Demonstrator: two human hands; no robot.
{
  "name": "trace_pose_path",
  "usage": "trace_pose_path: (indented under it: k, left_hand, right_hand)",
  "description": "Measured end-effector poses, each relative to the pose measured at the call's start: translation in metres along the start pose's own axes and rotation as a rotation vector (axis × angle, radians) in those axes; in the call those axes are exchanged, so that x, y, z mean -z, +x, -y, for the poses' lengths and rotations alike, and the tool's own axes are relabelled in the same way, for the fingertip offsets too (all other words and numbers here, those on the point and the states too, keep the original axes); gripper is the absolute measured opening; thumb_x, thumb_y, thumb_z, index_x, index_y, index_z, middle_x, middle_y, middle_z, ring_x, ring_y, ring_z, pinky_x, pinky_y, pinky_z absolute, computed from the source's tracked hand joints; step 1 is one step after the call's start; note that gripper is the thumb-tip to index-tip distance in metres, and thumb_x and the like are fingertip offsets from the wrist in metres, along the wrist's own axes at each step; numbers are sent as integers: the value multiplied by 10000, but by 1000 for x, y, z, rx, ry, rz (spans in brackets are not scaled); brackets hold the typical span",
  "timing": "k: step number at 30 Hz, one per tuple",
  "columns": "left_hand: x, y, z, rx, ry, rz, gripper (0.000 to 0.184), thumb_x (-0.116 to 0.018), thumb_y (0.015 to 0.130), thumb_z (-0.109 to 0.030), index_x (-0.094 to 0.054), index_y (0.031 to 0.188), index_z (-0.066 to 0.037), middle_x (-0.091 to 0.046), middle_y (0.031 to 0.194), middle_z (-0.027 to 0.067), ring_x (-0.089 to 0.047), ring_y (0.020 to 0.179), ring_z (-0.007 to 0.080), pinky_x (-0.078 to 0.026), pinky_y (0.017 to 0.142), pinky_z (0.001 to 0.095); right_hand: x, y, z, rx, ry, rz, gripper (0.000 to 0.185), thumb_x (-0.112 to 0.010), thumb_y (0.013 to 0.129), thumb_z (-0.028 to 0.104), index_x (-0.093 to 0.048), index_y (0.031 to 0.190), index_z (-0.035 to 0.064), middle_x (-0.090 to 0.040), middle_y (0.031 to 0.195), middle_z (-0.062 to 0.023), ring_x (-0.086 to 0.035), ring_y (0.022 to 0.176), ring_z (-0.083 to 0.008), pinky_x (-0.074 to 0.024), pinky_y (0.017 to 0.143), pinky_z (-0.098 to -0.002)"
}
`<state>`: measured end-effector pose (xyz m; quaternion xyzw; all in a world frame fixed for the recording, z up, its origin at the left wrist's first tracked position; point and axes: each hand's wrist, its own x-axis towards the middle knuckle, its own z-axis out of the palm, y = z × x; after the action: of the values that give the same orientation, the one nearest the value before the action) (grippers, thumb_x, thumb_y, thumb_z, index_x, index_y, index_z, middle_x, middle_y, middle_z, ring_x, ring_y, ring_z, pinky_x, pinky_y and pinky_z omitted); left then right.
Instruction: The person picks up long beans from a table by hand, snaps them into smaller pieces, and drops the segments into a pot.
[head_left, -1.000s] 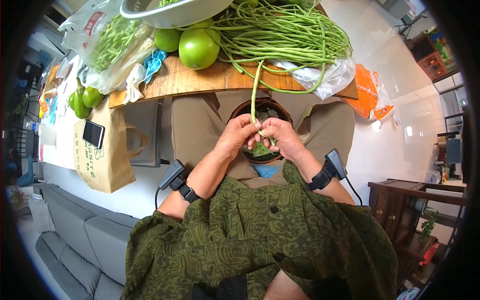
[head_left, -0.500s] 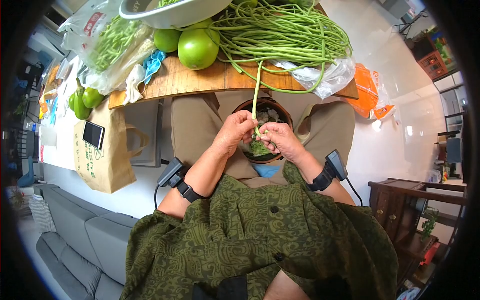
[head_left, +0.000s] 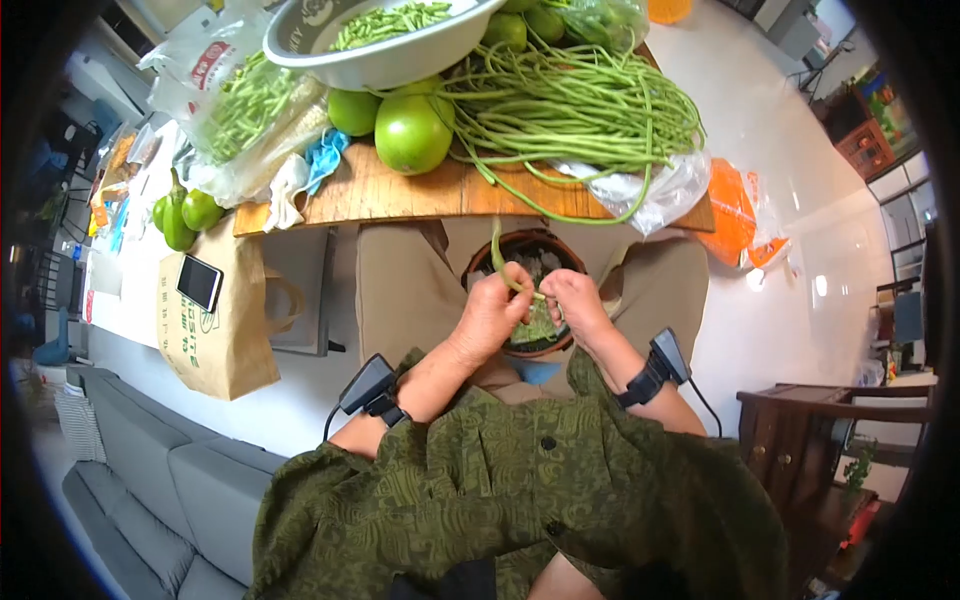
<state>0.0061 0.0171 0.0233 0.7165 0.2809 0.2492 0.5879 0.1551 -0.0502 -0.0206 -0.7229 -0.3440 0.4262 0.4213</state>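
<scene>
My left hand (head_left: 497, 308) is closed around a long green bean (head_left: 499, 262), whose upper end sticks up toward the table edge. My right hand (head_left: 578, 300) is pinched at the bean's lower end, just right of the left hand. Under both hands, between my knees, stands a round brown bin (head_left: 520, 240) with green scraps inside. On the wooden table (head_left: 400, 196) lies a big bundle of long beans (head_left: 590, 105) over a clear plastic bag. To its upper left, a grey-white basin (head_left: 375, 70) holds cut bean pieces.
Round green vegetables (head_left: 413, 133) sit below the basin. Left are a plastic bag of beans (head_left: 240, 110), a blue cloth (head_left: 325, 160) and a paper bag (head_left: 225, 335) with a phone (head_left: 199, 283) over it. An orange bag (head_left: 732, 215) is at the table's right end.
The view has tilted up, showing more of the basin. The bean in my hands has come away from the bundle and tabletop, and my hands are slightly farther apart.
</scene>
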Motion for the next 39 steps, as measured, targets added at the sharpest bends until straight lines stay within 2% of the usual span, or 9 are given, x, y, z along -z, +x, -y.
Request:
trace_pose_path:
  k: [2,4,11,20,24,28,32,35,39]
  left_hand:
    - [9,4,12,141,-441,-56,76,-536,829,-59,-486,782,-25,-561,660,61,-529,514,114,-436,479,230]
    - [17,3,11,268,-732,-41,91,-554,844,-99,-491,827,-36,-591,724,86,-536,527,108,-449,491,227]
    - [24,1,15,233,-710,-70,81,-552,833,-89,-499,826,-29,-573,687,74,-509,500,104,-440,468,226]
    - [16,0,12,246,-553,51,52,-523,794,-47,-491,753,-38,-519,629,26,-473,488,80,-397,455,216]
    - [19,-2,13,238,-594,74,75,-550,830,-87,-498,787,-54,-547,639,33,-490,500,74,-388,458,205]
    - [24,-3,12,237,-592,75,102,-565,832,-115,-494,790,-54,-548,646,33,-488,510,74,-384,461,203]
    - [26,-5,13,211,-607,103,108,-572,826,-122,-497,797,-51,-545,654,30,-490,525,73,-391,465,204]
    - [27,-3,11,220,-623,106,101,-575,820,-119,-501,803,-52,-541,658,25,-491,531,73,-398,472,201]
    - [24,-1,17,175,-650,50,92,-576,817,-120,-509,808,-58,-533,659,14,-488,535,69,-404,479,196]
  right_hand:
    - [6,-11,13,-96,604,273,94,-558,791,120,-571,843,43,-551,639,-26,-549,572,-109,-401,452,-240]
    - [6,-13,15,-90,703,332,121,-546,813,96,-549,928,56,-547,702,-22,-536,591,-101,-390,444,-202]
    - [8,-17,38,-195,1022,370,183,-461,870,142,-527,935,-15,-525,733,-71,-511,591,-120,-369,411,-195]
    - [15,24,281,650,588,286,158,-497,858,174,-551,891,30,-527,655,-15,-489,500,-63,-330,379,-163]
    - [-7,104,347,958,333,121,349,-569,822,256,-541,1056,-1,-598,815,-84,-567,739,-114,-454,600,-233]
    - [-6,119,333,1002,67,-22,482,-540,825,252,-460,1202,-37,-568,1059,-163,-523,1004,-159,-428,836,-287]
    - [-4,64,287,931,445,4,368,-439,896,273,-519,1020,-64,-572,986,-165,-593,895,-201,-489,679,-260]
    - [-2,22,211,645,352,116,263,-434,879,201,-548,885,-36,-595,690,-72,-573,601,-118,-455,503,-235]
    - [-9,-5,85,739,-286,-4,163,-524,806,114,-549,860,-38,-578,708,-104,-560,571,-163,-459,531,-290]
